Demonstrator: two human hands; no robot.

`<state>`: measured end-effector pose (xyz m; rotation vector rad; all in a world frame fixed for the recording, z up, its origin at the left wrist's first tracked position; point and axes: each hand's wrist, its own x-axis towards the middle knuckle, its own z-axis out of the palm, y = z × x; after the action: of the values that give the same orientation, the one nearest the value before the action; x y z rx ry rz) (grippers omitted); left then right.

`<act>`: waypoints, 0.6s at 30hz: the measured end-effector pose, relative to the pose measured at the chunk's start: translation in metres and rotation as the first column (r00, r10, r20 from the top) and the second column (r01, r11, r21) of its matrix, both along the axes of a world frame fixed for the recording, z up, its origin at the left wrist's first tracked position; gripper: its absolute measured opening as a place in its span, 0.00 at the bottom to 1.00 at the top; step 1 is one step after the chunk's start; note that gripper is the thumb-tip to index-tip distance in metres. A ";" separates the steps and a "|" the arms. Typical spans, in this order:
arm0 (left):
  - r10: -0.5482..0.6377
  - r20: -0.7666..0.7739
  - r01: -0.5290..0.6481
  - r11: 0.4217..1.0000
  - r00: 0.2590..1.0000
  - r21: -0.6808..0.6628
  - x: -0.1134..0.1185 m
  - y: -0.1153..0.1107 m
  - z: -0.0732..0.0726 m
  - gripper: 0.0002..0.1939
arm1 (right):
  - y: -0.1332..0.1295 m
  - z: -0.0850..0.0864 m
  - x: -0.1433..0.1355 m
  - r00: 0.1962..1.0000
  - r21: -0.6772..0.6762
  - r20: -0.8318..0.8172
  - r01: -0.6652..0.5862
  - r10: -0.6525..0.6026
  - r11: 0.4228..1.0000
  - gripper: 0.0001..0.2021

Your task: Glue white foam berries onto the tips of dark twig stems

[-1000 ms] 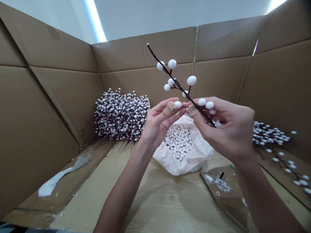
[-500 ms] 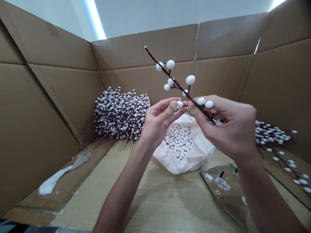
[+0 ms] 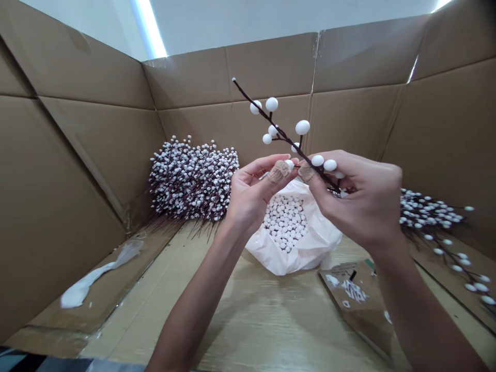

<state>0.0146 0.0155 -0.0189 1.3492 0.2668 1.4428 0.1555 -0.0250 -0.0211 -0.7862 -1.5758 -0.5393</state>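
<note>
My right hand [image 3: 356, 196] is closed round the lower part of a dark brown branch [image 3: 284, 135] that bears several white balls and slants up to the left. Between the thumb and fingers of my left hand [image 3: 253, 191] is a small white ball [image 3: 289, 164], at the tip of a short side twig. Both thumbs wear tan wraps, and the fingertips of the two hands nearly meet. Below them sits a white plastic bag [image 3: 321, 243], open at the top, with loose white balls [image 3: 284, 222] in it.
A dense pile of white-berried branches [image 3: 194, 181] lies at the back left, more branches [image 3: 430, 212] at the right. A cardboard piece [image 3: 364, 305] with white smears is at the front right. White crumpled plastic [image 3: 93, 281] lies left. Cardboard walls [image 3: 271, 67] stand around.
My left thumb and fingers have shifted slightly right, covering more of the small white ball. My right hand has moved slightly left, and the branch has barely moved.
</note>
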 end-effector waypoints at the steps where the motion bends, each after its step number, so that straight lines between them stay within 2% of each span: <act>1: -0.002 -0.002 0.002 1.000 1.000 0.000 0.000 0.001 0.000 0.05 | 0.000 0.000 0.000 1.000 0.003 0.001 0.002 -0.002 1.000 0.05; 11: -0.045 -0.008 0.045 0.999 0.999 0.003 -0.001 0.001 0.001 0.05 | 0.000 -0.002 -0.001 1.000 -0.016 -0.025 0.011 -0.011 1.000 0.04; 18: -0.033 -0.014 0.033 0.999 0.999 -0.021 0.000 -0.001 0.000 0.06 | -0.002 -0.003 -0.002 0.996 -0.073 -0.084 -0.003 -0.004 0.997 0.05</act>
<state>0.0147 0.0148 -0.0191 1.3416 0.2672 1.3994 0.1533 -0.0267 -0.0245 -0.8539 -1.5243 -0.4454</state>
